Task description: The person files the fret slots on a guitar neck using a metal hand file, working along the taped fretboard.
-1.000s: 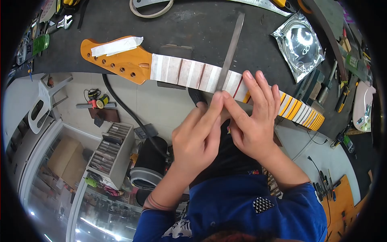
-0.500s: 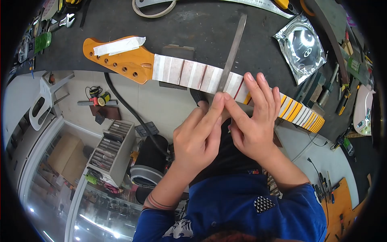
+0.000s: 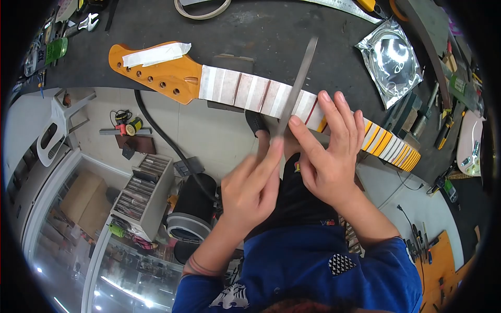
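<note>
A guitar neck with a wooden headstock [image 3: 175, 73] lies slanting over the bench edge, its fretboard [image 3: 250, 93] covered in pale tape with dark, red and yellow stripes between. White tape [image 3: 156, 54] is stuck on the headstock. My left hand [image 3: 250, 185] is closed on the near end of a narrow metal file [image 3: 298, 78], which lies across the fretboard; the file and fingertips are slightly blurred. My right hand [image 3: 334, 151] is spread, with fingertips resting on the taped neck to the right of the file and its index fingertip beside the file.
A dark block [image 3: 229, 63] sits under the neck. Near the back are a tape ring [image 3: 203, 14], a ruler [image 3: 344, 7] and a clear packet with coiled wire [image 3: 390, 62]. Tools line both sides of the bench. A white chair [image 3: 55, 130] and a black bin [image 3: 193, 208] stand below.
My left hand has drawn the file toward my body, and its fingertips have come away from my right index fingertip. My right hand has stayed almost in place on the neck.
</note>
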Motion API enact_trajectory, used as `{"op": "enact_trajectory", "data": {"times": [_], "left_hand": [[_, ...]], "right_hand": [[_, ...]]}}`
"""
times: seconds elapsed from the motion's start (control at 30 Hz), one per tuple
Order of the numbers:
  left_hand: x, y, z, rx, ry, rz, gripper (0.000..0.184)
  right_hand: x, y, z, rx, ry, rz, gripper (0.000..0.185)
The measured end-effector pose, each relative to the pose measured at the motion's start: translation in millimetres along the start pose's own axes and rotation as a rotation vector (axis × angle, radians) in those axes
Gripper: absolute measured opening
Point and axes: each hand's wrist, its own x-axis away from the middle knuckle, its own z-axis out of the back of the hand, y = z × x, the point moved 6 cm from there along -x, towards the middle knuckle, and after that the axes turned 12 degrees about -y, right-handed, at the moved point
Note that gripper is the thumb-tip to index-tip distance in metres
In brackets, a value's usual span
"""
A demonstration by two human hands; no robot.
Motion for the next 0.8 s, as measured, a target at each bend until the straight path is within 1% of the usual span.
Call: {"op": "enact_trajectory", "data": {"times": [0.07, 0.17, 0.2, 0.33, 0.4, 0.5, 0.53, 0.57, 0.67, 0.73, 0.8], "left_hand": [[54, -7, 1, -0.056, -0.040, 0.023, 0.062], [90, -7, 2, -0.051, -0.081, 0.084, 0.061], [78, -4, 4, -0.037, -0.063, 0.070, 0.061], [-13, 5, 1, 0.045, 0.011, 0.022, 0.061], [-15, 5, 1, 0.038, 0.021, 0.016, 0.061], [44, 0, 1, -0.033, -0.011, 0.032, 0.062], [77, -6, -2, -0.040, -0.025, 0.047, 0.062], [92, -10, -4, -0.043, -0.037, 0.061, 0.062], [72, -2, 1, -0.016, -0.029, 0.062, 0.062], [15, 7, 2, 0.029, -0.001, 0.020, 0.058], [-11, 9, 2, 0.054, 0.012, 0.002, 0.056]], "right_hand": [[1, 0, -1, 0.002, 0.003, 0.003, 0.079], [0, 1, -1, -0.004, 0.008, 0.005, 0.079], [0, 1, -1, -0.005, 0.008, 0.005, 0.079], [0, 0, 0, 0.001, 0.005, -0.004, 0.079], [0, 0, 0, 0.002, 0.011, -0.004, 0.079], [-1, 0, 1, -0.014, 0.015, -0.010, 0.060], [-1, 0, 0, -0.018, 0.021, -0.007, 0.060], [-1, 0, 0, -0.019, 0.027, -0.004, 0.060], [0, 1, 0, -0.019, 0.021, -0.009, 0.061], [-1, 0, 0, -0.019, 0.024, -0.014, 0.062], [-1, -1, 0, -0.019, 0.031, -0.022, 0.063]]}}
